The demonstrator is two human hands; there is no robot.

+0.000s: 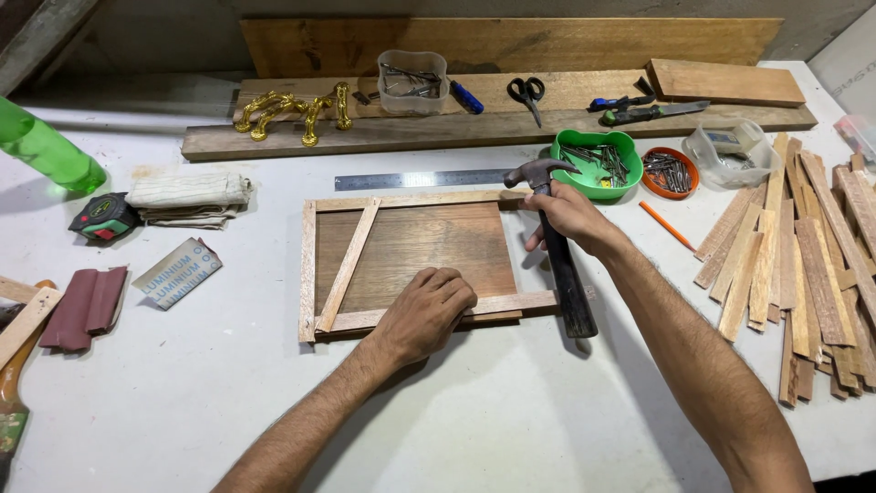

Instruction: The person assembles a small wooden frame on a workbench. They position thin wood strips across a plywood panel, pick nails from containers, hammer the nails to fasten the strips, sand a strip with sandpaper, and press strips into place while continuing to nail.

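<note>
Nails fill green bowl (598,175) behind right hand (570,216) clasping hammer (558,251); left hand (429,310) flat, holding nothing.

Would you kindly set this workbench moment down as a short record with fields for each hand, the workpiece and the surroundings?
left hand: left hand pressed flat on the lower strip of the wooden frame
right hand: right hand gripping a claw hammer high on its handle, head over the frame's top right corner
workpiece: dark panel edged with pale strips, one strip slanted across it
nearby: steel ruler, green bowl of nails, pile of wood strips, orange pencil
surface: white table
</note>
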